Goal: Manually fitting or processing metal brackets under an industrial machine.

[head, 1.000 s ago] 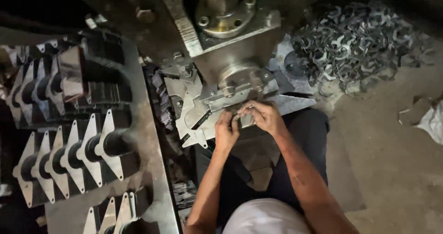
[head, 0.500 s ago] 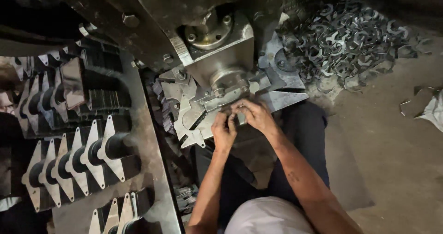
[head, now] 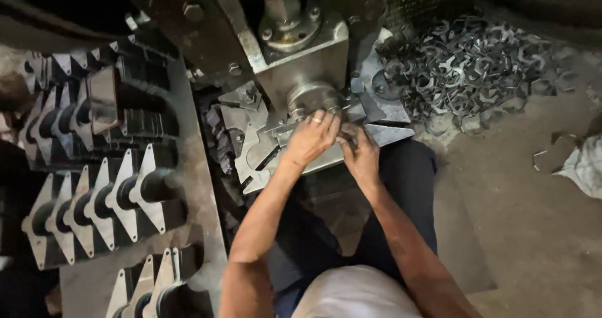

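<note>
Left hand (head: 311, 139) at frame centre, fingers curled, pressing down on a flat grey metal plate (head: 263, 152) on the press bed (head: 326, 158), right hand (head: 360, 154) beside it, fingers bent on the same plate, grip unclear, stacked cut plates (head: 113, 199) at left

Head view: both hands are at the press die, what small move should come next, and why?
Probably draw both hands clear of the die. The left hand and right hand rest on the metal plate directly under the press ram, so fingers lie in its path; whether the plate is fully seated cannot be told.
</note>
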